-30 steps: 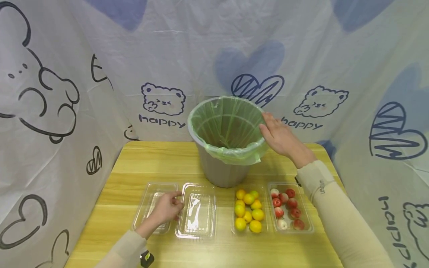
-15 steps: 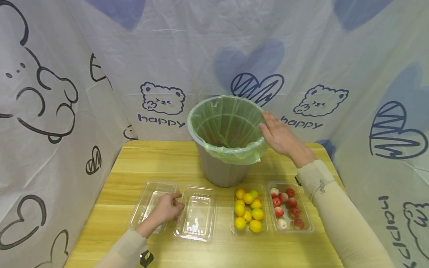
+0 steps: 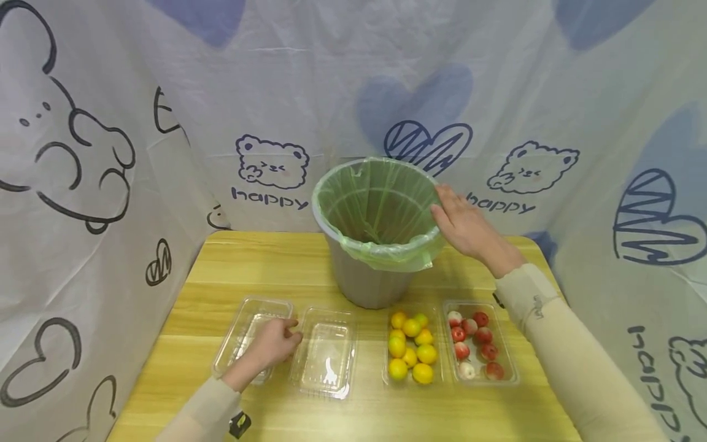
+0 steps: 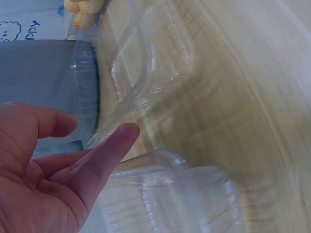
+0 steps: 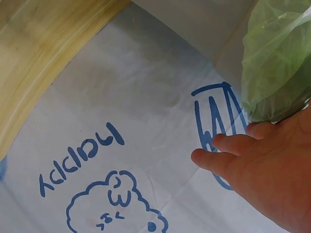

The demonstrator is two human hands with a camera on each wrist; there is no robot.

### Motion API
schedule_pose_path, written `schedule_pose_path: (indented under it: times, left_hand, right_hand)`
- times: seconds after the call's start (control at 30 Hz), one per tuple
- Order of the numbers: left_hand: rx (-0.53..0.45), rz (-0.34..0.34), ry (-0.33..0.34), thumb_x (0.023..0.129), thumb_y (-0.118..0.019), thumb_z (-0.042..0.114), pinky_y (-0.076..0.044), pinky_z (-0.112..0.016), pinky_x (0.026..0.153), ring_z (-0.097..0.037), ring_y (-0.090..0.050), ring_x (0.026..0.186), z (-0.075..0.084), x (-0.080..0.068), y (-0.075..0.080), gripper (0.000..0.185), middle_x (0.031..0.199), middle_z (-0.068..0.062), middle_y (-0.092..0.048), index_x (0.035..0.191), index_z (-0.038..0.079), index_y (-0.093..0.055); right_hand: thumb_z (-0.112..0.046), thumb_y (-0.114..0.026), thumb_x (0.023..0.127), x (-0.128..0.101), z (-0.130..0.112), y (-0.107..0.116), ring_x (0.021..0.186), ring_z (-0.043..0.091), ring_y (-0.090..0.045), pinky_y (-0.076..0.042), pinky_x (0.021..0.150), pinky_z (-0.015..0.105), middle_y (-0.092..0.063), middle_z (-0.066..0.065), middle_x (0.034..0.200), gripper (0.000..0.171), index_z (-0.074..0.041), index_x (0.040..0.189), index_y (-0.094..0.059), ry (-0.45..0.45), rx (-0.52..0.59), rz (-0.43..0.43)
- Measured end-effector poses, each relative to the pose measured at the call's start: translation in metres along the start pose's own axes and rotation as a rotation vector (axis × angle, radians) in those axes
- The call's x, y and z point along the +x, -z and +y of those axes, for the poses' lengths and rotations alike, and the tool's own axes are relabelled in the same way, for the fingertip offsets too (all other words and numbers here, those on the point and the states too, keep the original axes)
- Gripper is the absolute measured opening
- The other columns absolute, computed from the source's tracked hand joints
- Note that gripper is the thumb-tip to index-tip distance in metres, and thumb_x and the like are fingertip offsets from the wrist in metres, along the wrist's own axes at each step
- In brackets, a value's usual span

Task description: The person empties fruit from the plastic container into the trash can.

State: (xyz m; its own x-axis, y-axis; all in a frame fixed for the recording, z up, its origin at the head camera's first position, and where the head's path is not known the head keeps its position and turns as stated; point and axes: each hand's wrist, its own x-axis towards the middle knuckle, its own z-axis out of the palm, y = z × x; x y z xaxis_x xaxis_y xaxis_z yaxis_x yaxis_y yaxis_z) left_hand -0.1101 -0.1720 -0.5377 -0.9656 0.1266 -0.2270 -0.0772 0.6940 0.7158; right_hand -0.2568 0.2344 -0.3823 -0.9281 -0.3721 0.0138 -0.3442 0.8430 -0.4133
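My left hand [image 3: 273, 344] hovers between two clear plastic containers. Its thumb and fingers are loosely bent and apart, and the fingertips are right at the rim of the right-hand container [image 3: 327, 353]. The left-hand container [image 3: 231, 344] is partly hidden under this hand in the head view. In the left wrist view no thing is pinched between thumb and index finger [image 4: 127, 133]. With straight fingers, my right hand [image 3: 464, 224] rests against the right rim of a grey bin [image 3: 364, 279]. A thin green bag [image 3: 392, 255] lines the bin and folds over its rim.
Right of the bin's base stands a clear tray [image 3: 385, 371] of several yellow citrus fruits [image 3: 411, 350]. Beside it, another clear tray [image 3: 513, 368] holds several small red and pale fruits [image 3: 483, 334]. All stand on a wooden table [image 3: 221, 270] before a printed cloth [image 3: 331, 80].
The right-hand clear container has shifted slightly toward the near edge and its reflections differ. The left-hand container has moved slightly left. Both hands stay nearly in place.
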Motion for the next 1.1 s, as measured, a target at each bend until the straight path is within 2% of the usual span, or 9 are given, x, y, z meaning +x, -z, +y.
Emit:
schedule_pose_path:
  times: [0.07,0.17,0.27,0.37,0.53,0.7,0.83,0.93,1.1]
  left_hand:
    - [0.031,0.013,-0.031,0.098,-0.064,0.007,-0.037,-0.017,0.038,-0.009,-0.047,0.044,0.001,0.001,0.002,0.044,0.070,-0.009,-0.069,0.135,-0.016,-0.060]
    - [0.088,0.063,-0.087,0.097,-0.064,0.008,-0.032,-0.015,0.038,-0.006,-0.039,0.043,0.005,0.003,0.003,0.039,0.071,-0.009,-0.069,0.130,-0.012,-0.066]
    - [0.110,0.120,-0.118,0.097,-0.066,0.009,-0.034,-0.016,0.038,-0.006,-0.043,0.043,0.012,0.004,0.001,0.034,0.084,-0.011,-0.075,0.127,-0.007,-0.070]
    - [0.075,0.143,-0.133,0.097,-0.067,0.010,-0.040,-0.018,0.039,-0.007,-0.053,0.049,0.020,0.006,-0.004,0.032,0.091,-0.015,-0.077,0.126,-0.003,-0.072]
    - [-0.090,0.074,-0.146,0.098,-0.065,0.008,-0.056,-0.021,0.051,-0.013,-0.072,0.068,0.036,0.008,-0.016,0.034,0.097,-0.014,-0.078,0.130,-0.001,-0.070]
    - [-0.266,-0.042,-0.157,0.099,-0.062,0.004,-0.065,-0.028,0.057,-0.022,-0.076,0.069,0.049,0.010,-0.031,0.039,0.097,-0.019,-0.077,0.136,-0.007,-0.063]
    - [-0.392,-0.118,-0.137,0.099,-0.060,0.001,-0.069,-0.043,0.062,-0.035,-0.077,0.073,0.055,0.013,-0.045,0.040,0.100,-0.028,-0.075,0.138,-0.009,-0.061]
    - [-0.444,-0.136,-0.114,0.099,-0.061,0.001,-0.069,-0.051,0.066,-0.042,-0.077,0.076,0.058,0.017,-0.055,0.041,0.100,-0.031,-0.073,0.138,-0.008,-0.061]
    - [-0.490,-0.132,-0.068,0.097,-0.063,0.004,-0.068,-0.051,0.065,-0.042,-0.078,0.078,0.062,0.023,-0.071,0.043,0.097,-0.031,-0.073,0.138,-0.009,-0.061]
  right_hand:
    - [-0.049,-0.015,0.113,-0.001,0.001,0.000,0.164,0.044,-0.004,-0.005,0.135,0.062,-0.002,0.021,0.177,0.073,-0.004,0.169,-0.003,-0.001,0.001,-0.003]
    - [-0.049,-0.015,0.113,-0.001,0.000,0.000,0.164,0.044,-0.004,-0.005,0.135,0.062,-0.002,0.021,0.177,0.073,-0.003,0.169,-0.003,0.003,-0.001,-0.003]
    - [-0.049,-0.015,0.113,-0.001,-0.001,0.001,0.164,0.044,-0.004,-0.006,0.135,0.062,-0.002,0.021,0.176,0.074,-0.003,0.169,-0.004,0.000,-0.002,-0.008]
    - [-0.049,-0.015,0.113,-0.001,-0.001,0.001,0.164,0.044,-0.005,-0.007,0.135,0.061,-0.002,0.022,0.176,0.074,-0.002,0.169,-0.004,0.001,-0.005,-0.009]
    - [-0.046,-0.015,0.114,-0.001,-0.001,0.001,0.164,0.044,-0.006,-0.008,0.136,0.057,-0.003,0.023,0.176,0.073,0.001,0.168,-0.004,0.004,-0.010,-0.007]
    - [-0.047,-0.015,0.114,0.000,0.000,0.001,0.164,0.043,-0.005,-0.008,0.136,0.057,-0.002,0.022,0.176,0.073,0.000,0.168,-0.004,0.002,-0.010,-0.008]
    - [-0.047,-0.015,0.114,-0.001,-0.001,0.001,0.164,0.043,-0.005,-0.008,0.136,0.057,-0.002,0.022,0.176,0.073,0.000,0.168,-0.004,0.000,-0.009,-0.009]
    - [-0.047,-0.015,0.114,-0.001,-0.001,0.001,0.164,0.043,-0.006,-0.008,0.136,0.057,-0.003,0.022,0.176,0.073,0.001,0.168,-0.005,0.002,-0.007,-0.005]
    - [-0.047,-0.015,0.114,-0.002,-0.002,0.001,0.164,0.043,-0.006,-0.009,0.136,0.057,-0.003,0.022,0.176,0.073,0.000,0.168,-0.005,0.002,-0.005,-0.001]
